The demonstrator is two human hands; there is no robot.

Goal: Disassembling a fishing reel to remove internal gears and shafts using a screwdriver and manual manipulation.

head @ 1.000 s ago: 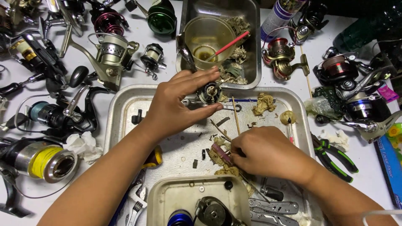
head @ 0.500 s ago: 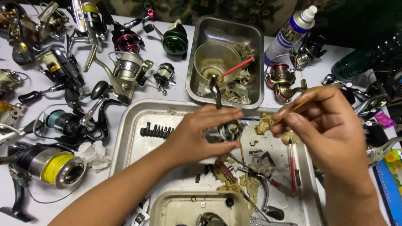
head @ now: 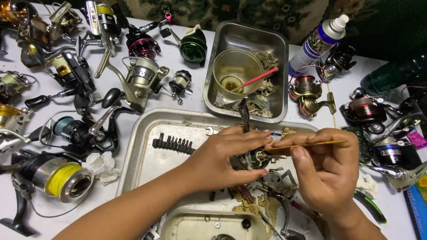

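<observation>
Left hand (head: 227,160) is closed round a small dark reel part (head: 257,158), held just above the big steel tray (head: 138,155) at desk centre; right hand (head: 327,171) pinches a thin wooden stick (head: 307,143) w/ its tip at the part. Looks like the cleaning/picking step, grime being worked out of the part. Next move prob. needs a steady left grip & fine tip control, no prying hard.

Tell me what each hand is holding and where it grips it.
The left hand grips a dark fishing reel around its body. The right hand pinches a thin wooden stick along its middle, its tip at the reel.
</observation>
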